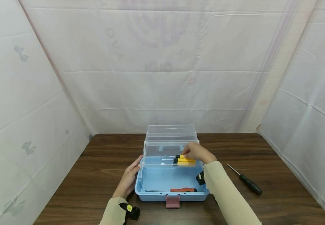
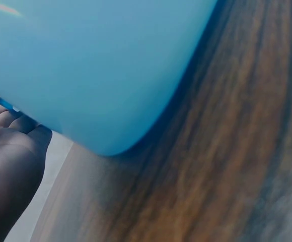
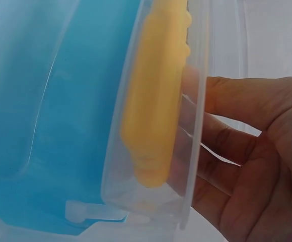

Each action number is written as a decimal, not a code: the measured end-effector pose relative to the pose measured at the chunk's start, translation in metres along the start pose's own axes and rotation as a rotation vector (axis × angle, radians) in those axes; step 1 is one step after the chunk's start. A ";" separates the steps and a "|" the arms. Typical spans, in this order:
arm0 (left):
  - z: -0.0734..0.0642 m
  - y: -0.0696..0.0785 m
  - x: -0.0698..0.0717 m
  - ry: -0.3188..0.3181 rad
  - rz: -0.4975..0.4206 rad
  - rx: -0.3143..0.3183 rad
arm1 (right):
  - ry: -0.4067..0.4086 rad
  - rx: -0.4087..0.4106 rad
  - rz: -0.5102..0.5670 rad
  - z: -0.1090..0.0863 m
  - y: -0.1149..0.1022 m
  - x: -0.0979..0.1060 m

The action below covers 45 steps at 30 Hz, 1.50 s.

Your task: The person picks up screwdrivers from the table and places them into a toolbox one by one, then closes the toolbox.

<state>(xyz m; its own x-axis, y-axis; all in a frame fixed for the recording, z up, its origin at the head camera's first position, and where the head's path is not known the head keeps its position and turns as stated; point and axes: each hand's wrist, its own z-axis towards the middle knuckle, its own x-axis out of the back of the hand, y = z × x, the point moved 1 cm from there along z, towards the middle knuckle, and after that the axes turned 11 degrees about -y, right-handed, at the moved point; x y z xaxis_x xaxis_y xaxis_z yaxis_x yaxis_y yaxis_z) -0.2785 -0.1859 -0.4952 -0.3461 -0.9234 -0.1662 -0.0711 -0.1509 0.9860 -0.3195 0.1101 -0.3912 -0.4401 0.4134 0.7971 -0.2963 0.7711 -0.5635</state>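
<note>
A light-blue toolbox (image 1: 166,176) stands open on the table, with its clear tray (image 3: 196,151) raised toward the back. My left hand (image 1: 129,177) holds the toolbox's left side near the rim; in the left wrist view its fingers (image 2: 7,118) meet the rim. In the tray, my right hand (image 1: 197,152) pinches the rearmost yellow screwdriver (image 1: 181,156) by its handle. Other yellow-handled screwdrivers (image 1: 187,160) lie alongside, shafts pointing left. Seen through the tray wall, a yellow handle (image 3: 153,91) partly hides the right fingertips. A red-handled screwdriver (image 1: 183,189) lies along the toolbox's front inside.
A black-handled screwdriver (image 1: 250,184) lies on the wooden table (image 1: 109,156), right of the toolbox. The clear lid (image 1: 171,131) stands tipped back behind the tray. A reddish latch (image 1: 172,201) hangs at the front. White sheets (image 1: 151,93) enclose the back and sides.
</note>
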 end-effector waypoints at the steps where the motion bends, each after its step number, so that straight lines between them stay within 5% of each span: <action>1: 0.000 0.000 0.000 0.001 0.002 0.000 | 0.000 0.002 0.004 0.000 0.001 0.000; 34: -0.001 0.001 0.000 0.000 0.008 0.001 | 0.124 0.058 0.046 -0.024 0.012 0.015; 45: -0.001 0.002 0.000 0.002 0.017 0.003 | 0.160 -0.001 0.047 -0.037 0.024 0.018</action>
<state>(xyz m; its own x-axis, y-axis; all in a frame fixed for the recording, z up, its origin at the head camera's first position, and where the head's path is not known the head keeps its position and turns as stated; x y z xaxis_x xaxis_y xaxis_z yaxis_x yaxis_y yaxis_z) -0.2777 -0.1866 -0.4934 -0.3457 -0.9263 -0.1499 -0.0679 -0.1347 0.9886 -0.3031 0.1543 -0.3820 -0.3126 0.5211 0.7942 -0.2775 0.7495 -0.6010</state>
